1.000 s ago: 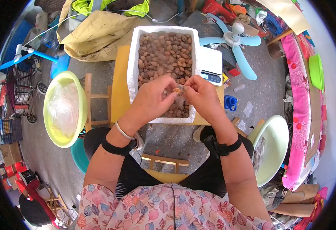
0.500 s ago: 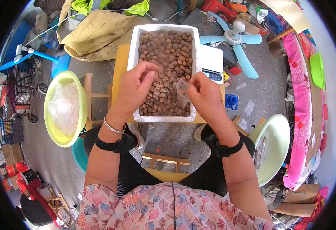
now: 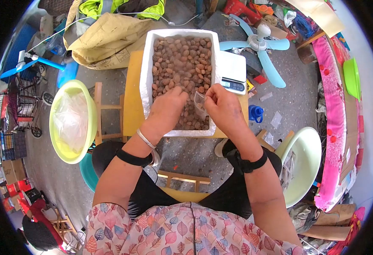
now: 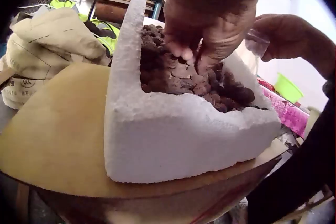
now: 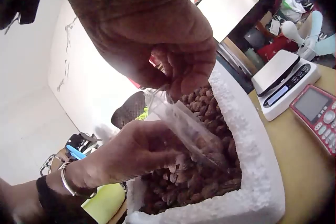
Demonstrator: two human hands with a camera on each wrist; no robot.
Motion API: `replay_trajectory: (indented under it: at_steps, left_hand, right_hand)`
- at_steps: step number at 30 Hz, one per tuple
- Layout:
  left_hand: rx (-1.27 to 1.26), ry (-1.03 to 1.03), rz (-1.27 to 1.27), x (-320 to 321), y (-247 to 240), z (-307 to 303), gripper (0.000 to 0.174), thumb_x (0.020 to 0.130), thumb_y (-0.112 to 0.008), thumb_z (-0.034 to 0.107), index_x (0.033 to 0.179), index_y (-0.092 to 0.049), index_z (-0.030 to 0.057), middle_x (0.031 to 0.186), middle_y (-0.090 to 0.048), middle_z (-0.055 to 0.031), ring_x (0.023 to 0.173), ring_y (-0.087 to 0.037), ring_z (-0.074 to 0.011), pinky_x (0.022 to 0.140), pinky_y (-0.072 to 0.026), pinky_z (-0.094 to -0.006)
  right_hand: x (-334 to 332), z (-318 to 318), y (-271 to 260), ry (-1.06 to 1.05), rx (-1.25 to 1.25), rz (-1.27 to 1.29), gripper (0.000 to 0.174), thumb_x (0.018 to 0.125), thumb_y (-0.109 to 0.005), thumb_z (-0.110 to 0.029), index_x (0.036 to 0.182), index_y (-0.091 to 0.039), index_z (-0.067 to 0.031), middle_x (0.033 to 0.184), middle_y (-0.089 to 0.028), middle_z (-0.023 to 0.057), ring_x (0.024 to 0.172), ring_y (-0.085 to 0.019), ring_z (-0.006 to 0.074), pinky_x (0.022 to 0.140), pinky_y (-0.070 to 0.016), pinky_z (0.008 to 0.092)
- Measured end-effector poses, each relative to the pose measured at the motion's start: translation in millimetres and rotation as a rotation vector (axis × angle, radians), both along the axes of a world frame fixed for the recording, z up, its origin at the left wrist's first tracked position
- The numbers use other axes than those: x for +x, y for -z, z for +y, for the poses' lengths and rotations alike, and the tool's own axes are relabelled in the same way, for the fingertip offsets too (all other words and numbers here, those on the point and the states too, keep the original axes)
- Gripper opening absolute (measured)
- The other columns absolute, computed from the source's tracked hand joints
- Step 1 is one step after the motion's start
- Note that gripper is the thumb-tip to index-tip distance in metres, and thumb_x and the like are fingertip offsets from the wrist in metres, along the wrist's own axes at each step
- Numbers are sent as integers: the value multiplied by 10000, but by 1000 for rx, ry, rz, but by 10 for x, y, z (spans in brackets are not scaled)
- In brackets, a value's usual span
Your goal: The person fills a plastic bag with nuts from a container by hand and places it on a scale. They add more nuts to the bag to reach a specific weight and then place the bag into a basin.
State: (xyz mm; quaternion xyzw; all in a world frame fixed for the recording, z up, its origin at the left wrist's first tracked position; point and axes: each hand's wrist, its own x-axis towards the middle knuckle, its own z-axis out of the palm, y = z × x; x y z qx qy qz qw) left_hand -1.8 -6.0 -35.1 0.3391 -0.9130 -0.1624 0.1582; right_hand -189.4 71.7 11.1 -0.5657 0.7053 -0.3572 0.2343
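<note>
Brown, wrinkled nuts (image 3: 182, 55) fill a white foam box (image 3: 146, 83). My left hand (image 3: 167, 111) reaches down among them near the box's middle; in the left wrist view, the fingertips of this hand (image 4: 210, 29) touch nuts, and whether they pinch one cannot be told. My right hand (image 3: 228, 109) pinches the edge of a small clear bag (image 3: 200, 105) over the box's right side. In the right wrist view the bag (image 5: 186, 124) slants down beside my left hand (image 5: 136, 150), its lower end over the nuts; some brown shows through it.
A white scale (image 3: 233, 68) stands right of the box on the yellow table (image 3: 133, 97), with a red calculator-like device (image 5: 317, 113) beside it. Yellow-green basins (image 3: 93, 119) flank the person, the left one holding clear bags. A blue-bladed fan (image 3: 258, 42) lies beyond.
My left hand moved from the bag's mouth leftward over the nuts, then down in among them. My right hand has kept hold of the bag, which hangs more visibly than one second ago.
</note>
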Motion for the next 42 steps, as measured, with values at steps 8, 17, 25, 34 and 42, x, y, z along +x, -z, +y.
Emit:
replay_trajectory:
  at_steps: [8, 17, 25, 34, 42]
  left_hand:
    - [907, -141, 547, 104, -361, -93, 173, 979, -686, 101, 1133, -656, 28, 879, -641, 13, 729, -602, -71, 637, -498, -223]
    - [816, -25, 599, -109, -456, 119, 176, 947, -671, 48, 1119, -643, 23, 872, -680, -70, 757, -688, -160, 655, -543, -328]
    - [238, 121, 393, 15, -481, 40, 242, 927, -699, 66, 1163, -663, 22, 902, -675, -82, 709, -624, -159, 665, -512, -296]
    - [199, -149, 428, 259, -325, -283, 210, 951, -660, 66, 1160, -665, 42, 940, -689, -128, 813, -671, -265, 729, -537, -340]
    - [65, -169, 161, 84, -225, -208, 268, 921, -658, 42, 1183, -607, 62, 1098, -621, -157, 943, -664, -401, 771, -544, -468]
  right_hand:
    - [-29, 3, -13, -6, 37, -50, 87, 883, -651, -74, 911, -629, 6, 789, -689, 220, 770, -685, 423, 698, -527, 485]
    - [-43, 2, 12, -1, 76, -120, 85, 902, -641, -50, 936, -637, 29, 743, -639, 69, 680, -594, 126, 625, -491, 307]
    - [-30, 17, 40, -28, 11, -49, 83, 902, -652, -51, 924, -629, 26, 713, -634, 87, 655, -602, 145, 612, -490, 317]
    - [5, 8, 8, -8, 4, 12, 87, 867, -650, -74, 883, -608, 1, 761, -672, 219, 747, -675, 429, 680, -522, 496]
    - [24, 8, -6, -10, 20, 3, 88, 878, -637, -85, 891, -614, -1, 763, -677, 221, 762, -678, 435, 696, -522, 510]
